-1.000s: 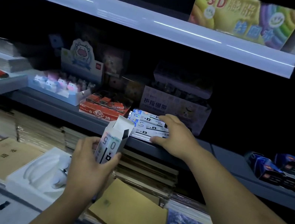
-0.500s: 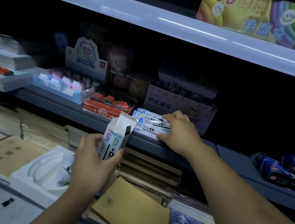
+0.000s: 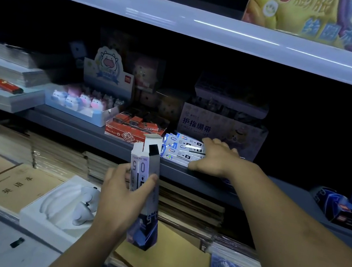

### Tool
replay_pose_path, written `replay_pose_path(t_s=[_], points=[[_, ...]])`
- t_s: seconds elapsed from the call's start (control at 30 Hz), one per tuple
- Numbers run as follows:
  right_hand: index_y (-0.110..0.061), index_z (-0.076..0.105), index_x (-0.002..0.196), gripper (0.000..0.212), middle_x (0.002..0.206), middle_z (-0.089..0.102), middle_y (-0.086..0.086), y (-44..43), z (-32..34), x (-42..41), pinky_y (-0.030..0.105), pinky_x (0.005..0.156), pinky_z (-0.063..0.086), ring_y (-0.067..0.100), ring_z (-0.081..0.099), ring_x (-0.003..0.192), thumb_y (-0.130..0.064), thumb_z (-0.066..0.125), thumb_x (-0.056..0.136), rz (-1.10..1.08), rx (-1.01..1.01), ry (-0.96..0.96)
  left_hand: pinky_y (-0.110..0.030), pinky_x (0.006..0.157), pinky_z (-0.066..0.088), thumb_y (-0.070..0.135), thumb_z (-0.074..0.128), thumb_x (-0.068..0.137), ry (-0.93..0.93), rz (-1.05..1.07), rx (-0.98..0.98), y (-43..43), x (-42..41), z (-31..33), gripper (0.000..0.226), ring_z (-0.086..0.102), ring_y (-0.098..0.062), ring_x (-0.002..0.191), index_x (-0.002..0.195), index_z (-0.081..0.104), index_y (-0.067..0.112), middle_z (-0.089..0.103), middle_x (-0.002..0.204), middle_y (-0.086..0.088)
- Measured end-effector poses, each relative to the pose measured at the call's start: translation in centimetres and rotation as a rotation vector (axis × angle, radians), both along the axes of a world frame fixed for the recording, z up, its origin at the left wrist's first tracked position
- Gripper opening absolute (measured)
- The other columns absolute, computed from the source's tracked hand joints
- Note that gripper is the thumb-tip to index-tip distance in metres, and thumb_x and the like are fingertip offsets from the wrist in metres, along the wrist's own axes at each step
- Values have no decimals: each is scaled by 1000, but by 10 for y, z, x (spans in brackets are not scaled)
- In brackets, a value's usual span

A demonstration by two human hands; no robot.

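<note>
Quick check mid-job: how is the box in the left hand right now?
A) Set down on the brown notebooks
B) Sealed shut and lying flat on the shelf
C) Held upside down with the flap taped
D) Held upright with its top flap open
D: the left hand grips the tall refill box upright and its top flap stands open, while the right hand rests on the flat refill packs on the shelf.

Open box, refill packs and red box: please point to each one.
open box (image 3: pixel 141 169), head view, printed front face.
refill packs (image 3: pixel 180 149), head view, top of the stack.
red box (image 3: pixel 121 134), head view, front wall.
</note>
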State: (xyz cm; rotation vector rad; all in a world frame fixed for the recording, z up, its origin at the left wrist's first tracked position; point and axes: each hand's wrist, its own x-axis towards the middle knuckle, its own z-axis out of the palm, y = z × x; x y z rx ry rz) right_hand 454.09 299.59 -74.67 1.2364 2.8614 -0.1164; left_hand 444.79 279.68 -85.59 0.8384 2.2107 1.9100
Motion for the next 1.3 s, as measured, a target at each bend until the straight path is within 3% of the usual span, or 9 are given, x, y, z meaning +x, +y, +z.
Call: replay_pose_path(t_s=[0.2,0.3,0.43,0.6,0.77,0.93,1.1,1.3], points=[[-17,39,148,85,145,42,9,5,8,-2,44,111,40,30,39,135,-54,73,79,-29,-100,-78,-36,86,53,51,71,84,-20,-9,3,0,1,3,29,58,-10,93,104,62,32,53,106,7],[-13,55,121,58,124,61,8,4,15,-1,37,94,54,25,59,107,-41,81,78,-15,-117,-77,-36,85,54,51,71,84,-30,-30,-2,0,3,3,29,59,-10,93,103,61,32,53,105,6],[-19,55,89,34,98,62,2,-2,13,3,31,75,52,20,61,87,-37,81,77,-33,-102,-25,-37,84,56,49,72,86,-95,-99,11,1,4,3,23,63,-11,96,101,61,35,61,108,5],[-19,58,88,36,94,63,3,-8,2,12,30,65,47,24,62,83,-45,79,73,-104,-44,119,-23,61,51,33,65,94,-327,-231,112,2,14,14,21,68,-17,86,107,56,19,68,96,-5],[-18,55,83,32,93,61,4,-9,-2,31,30,62,43,27,61,84,-43,74,79,-123,64,165,-36,72,53,36,67,91,-471,-352,185,4,21,16,28,67,-24,86,108,59,15,67,94,-11],[-18,52,83,31,90,59,5,-7,-1,43,32,61,46,29,60,82,-40,73,83,-150,62,286,-35,69,56,45,84,74,-583,-465,281,5,27,23,44,68,-20,78,101,68,14,70,83,-7],[-22,51,86,30,93,61,5,-4,-2,51,32,58,41,29,61,82,-44,71,83,-113,94,255,-47,91,58,69,65,71,-677,-456,235,10,35,29,59,73,-28,97,111,66,26,77,102,-11],[-23,58,115,41,114,63,4,-5,-12,49,33,75,45,30,61,104,-52,65,87,0,136,159,-38,75,56,59,71,79,-660,-447,248,10,35,26,48,72,-21,86,114,69,26,75,90,-4]])
